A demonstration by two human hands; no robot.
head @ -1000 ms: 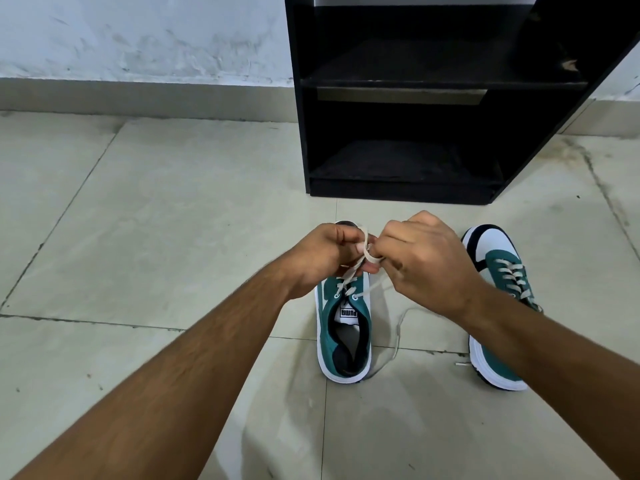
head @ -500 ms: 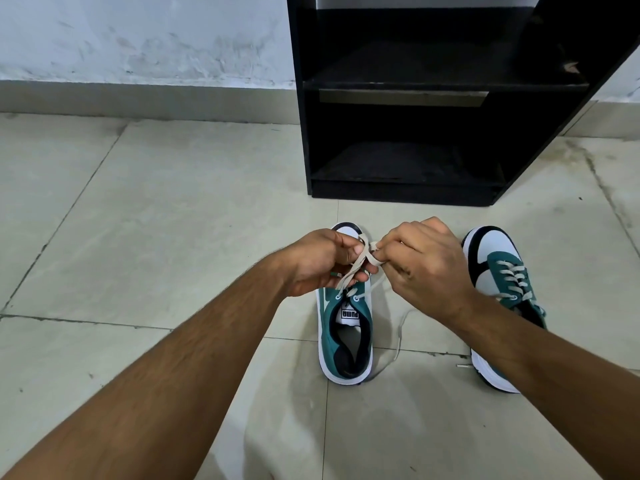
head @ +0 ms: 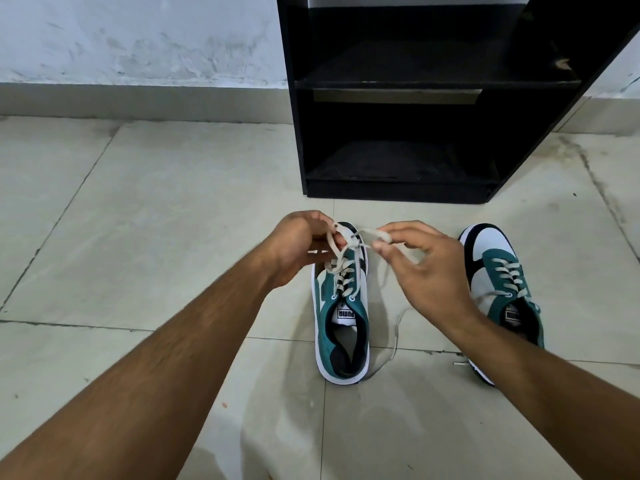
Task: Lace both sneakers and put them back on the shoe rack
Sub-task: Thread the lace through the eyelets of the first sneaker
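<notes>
- Left hand (head: 298, 242) and right hand (head: 420, 268), apart, each pinch the lace (head: 341, 251) above the left sneaker (head: 341, 327).
- Right sneaker (head: 498, 271) stands near the shoe rack (head: 398, 95).

sneaker (head: 341, 317): teal cloth, matt | floor (head: 138, 237): smooth glossy tile | rack (head: 401, 133): matt black

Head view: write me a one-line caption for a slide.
Left hand and right hand pull the lace of one sneaker on the floor; the other sneaker waits before the shoe rack.
</notes>
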